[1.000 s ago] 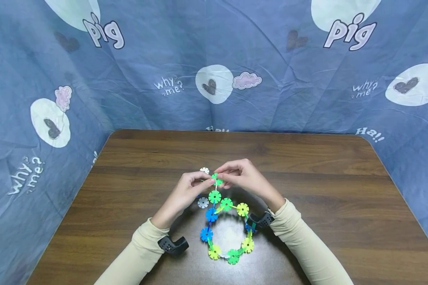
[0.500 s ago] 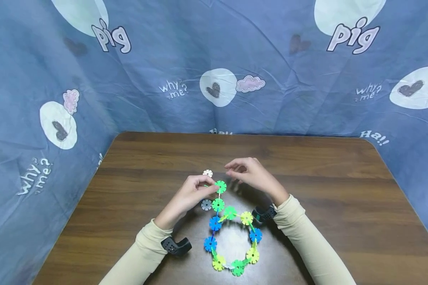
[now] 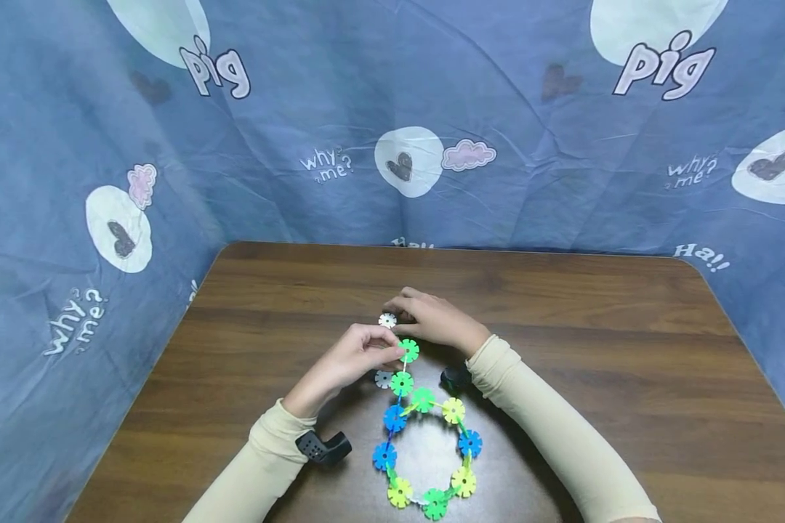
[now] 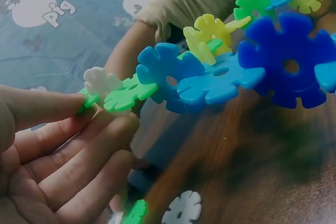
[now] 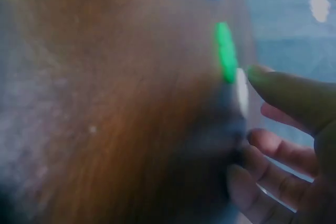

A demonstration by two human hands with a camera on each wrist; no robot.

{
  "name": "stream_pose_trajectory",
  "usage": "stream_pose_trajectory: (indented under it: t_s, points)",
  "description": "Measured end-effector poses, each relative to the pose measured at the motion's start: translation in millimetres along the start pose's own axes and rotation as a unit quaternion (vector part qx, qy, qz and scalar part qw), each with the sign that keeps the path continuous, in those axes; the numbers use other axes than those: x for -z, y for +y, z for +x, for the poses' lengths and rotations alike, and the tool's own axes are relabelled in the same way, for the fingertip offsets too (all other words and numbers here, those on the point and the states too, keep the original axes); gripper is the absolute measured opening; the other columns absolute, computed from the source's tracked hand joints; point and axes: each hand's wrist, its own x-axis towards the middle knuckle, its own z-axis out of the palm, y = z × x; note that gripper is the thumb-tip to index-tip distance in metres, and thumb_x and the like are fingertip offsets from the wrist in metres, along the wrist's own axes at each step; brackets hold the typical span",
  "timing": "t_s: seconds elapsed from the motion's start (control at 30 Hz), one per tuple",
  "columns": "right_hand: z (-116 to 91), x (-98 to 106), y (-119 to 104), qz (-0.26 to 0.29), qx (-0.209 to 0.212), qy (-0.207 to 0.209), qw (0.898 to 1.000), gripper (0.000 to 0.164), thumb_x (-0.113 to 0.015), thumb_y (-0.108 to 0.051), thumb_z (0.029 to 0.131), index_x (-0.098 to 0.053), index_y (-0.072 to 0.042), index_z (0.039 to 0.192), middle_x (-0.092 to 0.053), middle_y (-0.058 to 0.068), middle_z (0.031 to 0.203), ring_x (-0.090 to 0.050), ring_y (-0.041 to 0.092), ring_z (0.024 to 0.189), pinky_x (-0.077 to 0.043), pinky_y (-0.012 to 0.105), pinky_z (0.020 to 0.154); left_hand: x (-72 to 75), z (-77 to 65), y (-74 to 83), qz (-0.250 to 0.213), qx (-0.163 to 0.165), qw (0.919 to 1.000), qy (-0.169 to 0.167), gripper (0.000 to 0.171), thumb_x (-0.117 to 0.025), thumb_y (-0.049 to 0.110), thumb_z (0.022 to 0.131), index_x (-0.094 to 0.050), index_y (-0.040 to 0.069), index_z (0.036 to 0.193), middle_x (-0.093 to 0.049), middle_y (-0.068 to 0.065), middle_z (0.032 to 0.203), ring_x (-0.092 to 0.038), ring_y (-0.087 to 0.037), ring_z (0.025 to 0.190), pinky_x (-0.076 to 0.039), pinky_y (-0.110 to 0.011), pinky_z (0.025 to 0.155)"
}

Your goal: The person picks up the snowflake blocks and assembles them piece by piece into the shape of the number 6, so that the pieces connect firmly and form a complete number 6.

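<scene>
My left hand (image 3: pixel 360 356) pinches the green snowflake disc (image 3: pixel 408 351) at the end of a joined chain, between thumb and forefinger. From there the chain passes a lower green disc (image 3: pixel 402 383) and a blue disc (image 3: pixel 395 418) into a ring of blue, yellow and green discs. In the left wrist view, blue interlocking discs (image 4: pixel 290 62) stretch away from the pinched end. My right hand (image 3: pixel 435 319) is over the far side, its fingertips right by a loose white disc (image 3: pixel 387 319). In the right wrist view its thumb and fingers are apart, near a green disc (image 5: pixel 226 52).
A loose grey disc (image 3: pixel 383 379) lies beside the chain, partly hidden by the left hand. The wooden table (image 3: pixel 595 349) ends at a blue printed cloth (image 3: pixel 510 196) behind. Black wrist straps (image 3: pixel 323 447) are worn over both sleeves.
My right hand let go of the green end disc, drew back to the right, then moved left towards the white disc. My left hand kept its pinch while the view shifted slightly.
</scene>
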Motion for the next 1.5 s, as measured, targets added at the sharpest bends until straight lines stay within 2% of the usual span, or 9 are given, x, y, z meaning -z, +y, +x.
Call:
stream_pose_trajectory:
  t_s: [0.13,0.23,0.43,0.6,0.87,0.97,1.1,1.33,1.5]
  points:
    - [7.1,-1.9,-2.8,-0.025,0.002,0.002,1.0,0.028,-0.068,-0.026,0.101,-0.069,-0.014,0.127,-0.061,0.005,0.112,-0.059,0.014,0.083,-0.055,0.032,0.075,2.8,-0.1,2.8,0.005,0.003,1.0,-0.003,0.019,-0.065,0.01,0.101,-0.065,-0.007,0.11,-0.075,-0.012,0.096,-0.077,-0.028,0.093,-0.065,-0.043,0.087]
    - [8.8,-1.5,-1.6,-0.007,-0.001,0.004,1.0,0.02,-0.071,-0.02,0.099,-0.071,-0.01,0.117,-0.062,0.006,0.106,-0.059,0.013,0.083,-0.054,0.028,0.074,5.9,-0.5,4.0,0.008,0.004,1.0,-0.002,0.023,-0.064,0.01,0.101,-0.062,-0.007,0.116,-0.073,-0.009,0.098,-0.075,-0.034,0.097,-0.065,-0.045,0.087]
    - [1.5,2.3,4.2,0.107,-0.032,-0.007,0.994,0.019,-0.079,-0.01,0.091,-0.068,-0.005,0.104,-0.068,0.008,0.097,-0.063,0.011,0.077,-0.055,0.021,0.069,8.5,-0.4,3.3,0.015,0.004,0.9999,-0.001,0.023,-0.064,0.012,0.102,-0.063,-0.007,0.114,-0.073,-0.007,0.097,-0.076,-0.024,0.091,-0.066,-0.044,0.084]
    - [-20.0,0.5,10.8,0.178,-0.043,0.024,0.983,0.018,-0.08,-0.007,0.089,-0.065,-0.007,0.099,-0.074,0.006,0.088,-0.068,0.01,0.079,-0.06,0.022,0.071,6.5,0.7,0.5,0.018,0.006,0.9998,0.002,0.022,-0.065,0.013,0.101,-0.064,-0.007,0.111,-0.073,-0.013,0.097,-0.076,-0.029,0.092,-0.066,-0.043,0.083]
    - [-62.3,9.3,8.4,0.335,-0.048,0.094,0.936,0.011,-0.075,-0.008,0.094,-0.073,-0.003,0.103,-0.077,0.015,0.093,-0.076,0.03,0.078,-0.065,0.033,0.068,0.1,3.7,1.5,0.011,0.009,0.9997,0.02,0.021,-0.063,0.012,0.102,-0.064,-0.008,0.109,-0.072,-0.003,0.093,-0.075,-0.02,0.087,-0.066,-0.038,0.078]
    - [-71.5,14.7,4.6,0.374,-0.034,0.121,0.919,0.01,-0.077,-0.006,0.092,-0.073,-0.001,0.1,-0.078,0.012,0.091,-0.076,0.03,0.08,-0.065,0.034,0.071,-2.3,4.1,0.4,0.001,0.007,0.9998,0.021,0.021,-0.062,0.012,0.102,-0.064,-0.008,0.109,-0.074,-0.003,0.092,-0.076,-0.02,0.084,-0.067,-0.038,0.077]
    - [-77.3,18.5,0.8,0.408,-0.014,0.12,0.905,0.009,-0.077,-0.001,0.09,-0.072,0.002,0.097,-0.078,0.006,0.088,-0.076,0.027,0.079,-0.066,0.041,0.07,-4.0,3.9,-1.7,-0.005,0.0,0.9999,0.009,0.022,-0.062,0.012,0.103,-0.065,-0.009,0.109,-0.076,-0.004,0.093,-0.076,-0.018,0.083,-0.067,-0.039,0.079]
    - [-78.2,15.7,2.7,0.42,0.01,0.09,0.903,0.007,-0.075,0.0,0.091,-0.073,0.003,0.097,-0.079,0.016,0.094,-0.077,0.031,0.083,-0.066,0.043,0.073,-7.8,3.8,-0.8,0.001,-0.02,0.9998,0.001,0.023,-0.062,0.011,0.102,-0.065,-0.011,0.109,-0.075,-0.005,0.095,-0.076,-0.022,0.088,-0.066,-0.041,0.082]
    - [-77.5,13.8,-0.3,0.421,0.028,0.083,0.903,0.009,-0.073,0.004,0.091,-0.076,0.005,0.1,-0.078,0.021,0.102,-0.078,0.019,0.094,-0.066,0.042,0.081,-10.1,3.1,0.4,0.0,-0.024,0.9997,0.005,0.023,-0.063,0.01,0.101,-0.066,-0.012,0.107,-0.074,-0.002,0.093,-0.075,-0.024,0.089,-0.066,-0.043,0.083]
